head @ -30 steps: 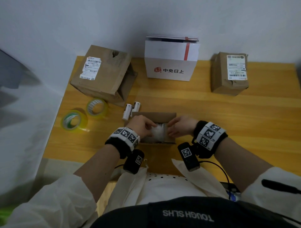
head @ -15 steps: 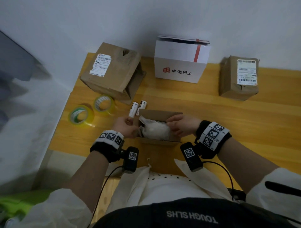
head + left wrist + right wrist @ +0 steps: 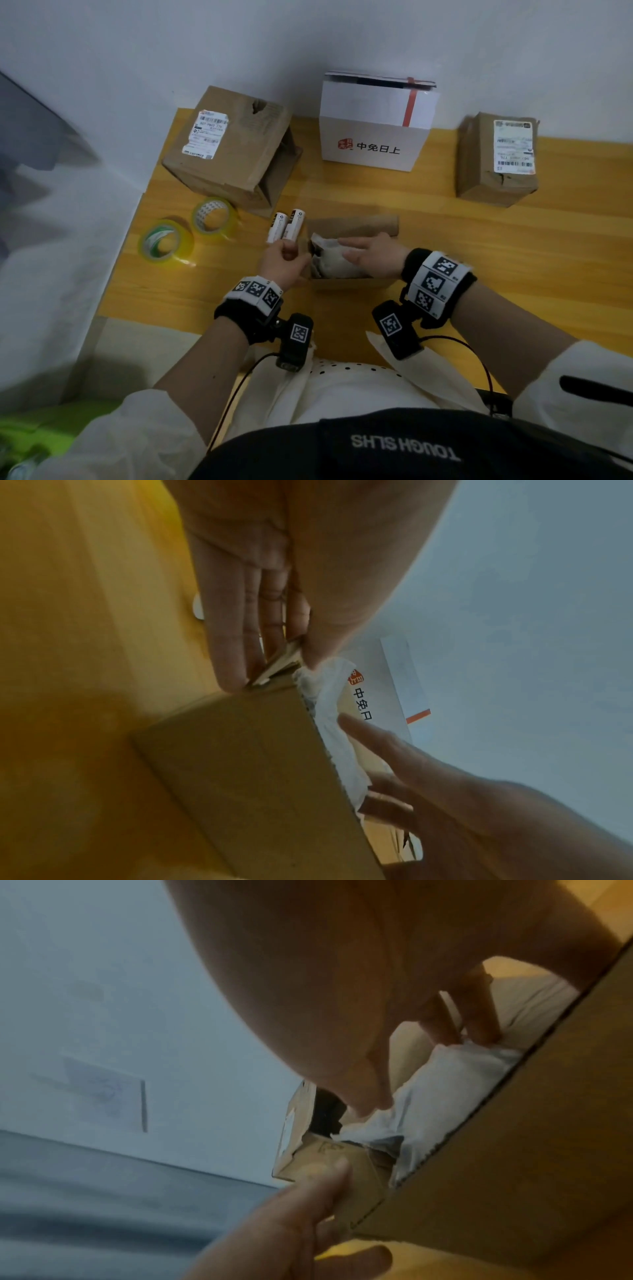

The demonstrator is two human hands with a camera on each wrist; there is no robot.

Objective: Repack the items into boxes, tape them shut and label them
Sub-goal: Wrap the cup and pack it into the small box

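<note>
A small open brown box (image 3: 356,224) sits on the table in front of me, with a white wrapped bundle (image 3: 330,265) inside it. My left hand (image 3: 291,248) pinches the box's left flap (image 3: 279,665) between thumb and fingers. My right hand (image 3: 352,248) lies flat on the bundle, its fingers (image 3: 479,1020) straight and pressing into the wrapping (image 3: 445,1085). Two white tubes (image 3: 286,226) lie side by side on the table just beyond my left hand. What the wrapping holds is hidden.
On the wooden table (image 3: 496,260) a large labelled brown box (image 3: 236,150) lies open on its side at back left. A white printed box (image 3: 373,133) and a smaller labelled brown box (image 3: 496,161) stand by the wall. A green tape roll (image 3: 166,241) and a yellowish tape roll (image 3: 214,217) lie at left.
My left hand has come out of the box and taken hold of its left flap. My right hand has stretched flat over the bundle. The head view has tilted slightly.
</note>
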